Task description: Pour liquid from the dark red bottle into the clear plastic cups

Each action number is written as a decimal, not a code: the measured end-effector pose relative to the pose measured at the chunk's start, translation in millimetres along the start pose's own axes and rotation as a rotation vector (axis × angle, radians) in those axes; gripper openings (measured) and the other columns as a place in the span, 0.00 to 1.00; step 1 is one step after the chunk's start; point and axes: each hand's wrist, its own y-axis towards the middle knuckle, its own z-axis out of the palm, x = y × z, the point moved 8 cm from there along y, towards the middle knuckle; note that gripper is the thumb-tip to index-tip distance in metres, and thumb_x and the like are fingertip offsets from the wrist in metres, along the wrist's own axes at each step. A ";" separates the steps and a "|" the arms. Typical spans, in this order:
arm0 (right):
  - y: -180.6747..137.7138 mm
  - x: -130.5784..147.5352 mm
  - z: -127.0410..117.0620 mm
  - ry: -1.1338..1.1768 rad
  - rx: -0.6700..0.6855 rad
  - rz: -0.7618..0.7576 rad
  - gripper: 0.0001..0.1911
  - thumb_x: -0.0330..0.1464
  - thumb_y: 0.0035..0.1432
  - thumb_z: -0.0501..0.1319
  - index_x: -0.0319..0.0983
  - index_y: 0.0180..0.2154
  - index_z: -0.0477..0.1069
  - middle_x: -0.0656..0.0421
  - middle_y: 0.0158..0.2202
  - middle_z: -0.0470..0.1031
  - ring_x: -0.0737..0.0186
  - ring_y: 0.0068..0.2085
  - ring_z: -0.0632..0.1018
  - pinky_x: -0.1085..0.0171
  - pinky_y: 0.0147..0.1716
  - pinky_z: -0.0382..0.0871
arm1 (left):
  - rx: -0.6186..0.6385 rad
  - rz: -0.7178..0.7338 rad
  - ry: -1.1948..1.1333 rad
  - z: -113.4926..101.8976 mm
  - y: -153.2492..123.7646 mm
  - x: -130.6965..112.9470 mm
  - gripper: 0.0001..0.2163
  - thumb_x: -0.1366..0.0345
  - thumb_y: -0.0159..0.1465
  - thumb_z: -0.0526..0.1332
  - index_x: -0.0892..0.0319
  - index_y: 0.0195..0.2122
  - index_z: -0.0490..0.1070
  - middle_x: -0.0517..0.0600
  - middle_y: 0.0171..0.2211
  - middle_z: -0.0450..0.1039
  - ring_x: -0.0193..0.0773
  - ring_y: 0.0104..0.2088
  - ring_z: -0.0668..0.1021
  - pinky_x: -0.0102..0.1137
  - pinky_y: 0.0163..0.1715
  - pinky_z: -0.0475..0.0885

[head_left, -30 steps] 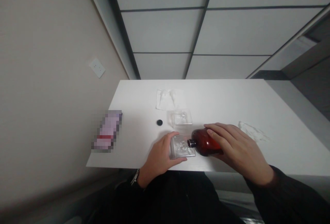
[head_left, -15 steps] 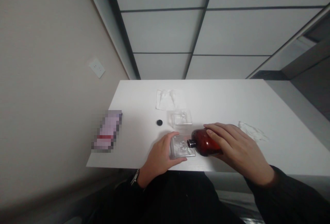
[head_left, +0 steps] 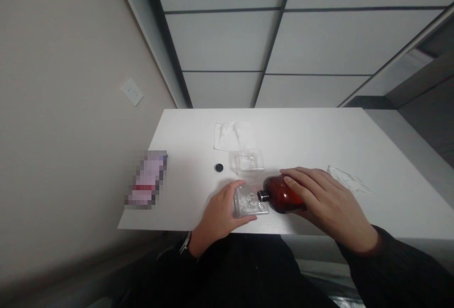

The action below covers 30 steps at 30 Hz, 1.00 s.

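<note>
My left hand [head_left: 222, 209] curls round the left side of a clear plastic box [head_left: 248, 207] near the front edge of the table, thumb and fingers on its opposite sides. My right hand [head_left: 324, 199] grips a brown bottle [head_left: 282, 195] with its palm over the top. The bottle lies tilted almost flat, and its uncapped black-looking neck points left, above the box's right part. Whether liquid runs out of it I cannot make out. A small black cap [head_left: 219, 168] rests on the table beyond my left hand.
A second clear plastic box [head_left: 250, 161] stands just behind the held one. Farther back lies a white tissue [head_left: 227, 136]; another thin whitish sheet [head_left: 347, 179] is right of my right hand. A blurred-out pinkish item [head_left: 149, 178] lies at the white table's [head_left: 301, 133] left edge.
Both hands, the bottle and the box keep their places. Only a very slight shift of the whole view shows.
</note>
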 end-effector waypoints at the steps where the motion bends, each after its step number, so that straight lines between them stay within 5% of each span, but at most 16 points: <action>1: 0.0 0.0 -0.3 -0.001 -0.002 0.001 0.16 0.20 0.66 0.57 0.32 0.54 0.70 0.40 0.53 0.81 0.43 0.49 0.80 0.48 0.45 0.76 | 0.001 -0.001 0.000 -0.1 0.0 -0.2 0.37 0.59 0.59 0.78 0.53 0.64 0.60 0.58 0.62 0.72 0.56 0.61 0.77 0.53 0.62 0.73; 30: -3.1 -2.0 3.4 0.005 0.026 0.016 0.18 0.20 0.66 0.58 0.35 0.55 0.71 0.43 0.55 0.81 0.44 0.51 0.80 0.48 0.48 0.76 | -0.002 -0.007 -0.026 -1.0 0.1 -1.5 0.36 0.60 0.59 0.77 0.52 0.64 0.62 0.57 0.62 0.73 0.56 0.61 0.77 0.52 0.62 0.72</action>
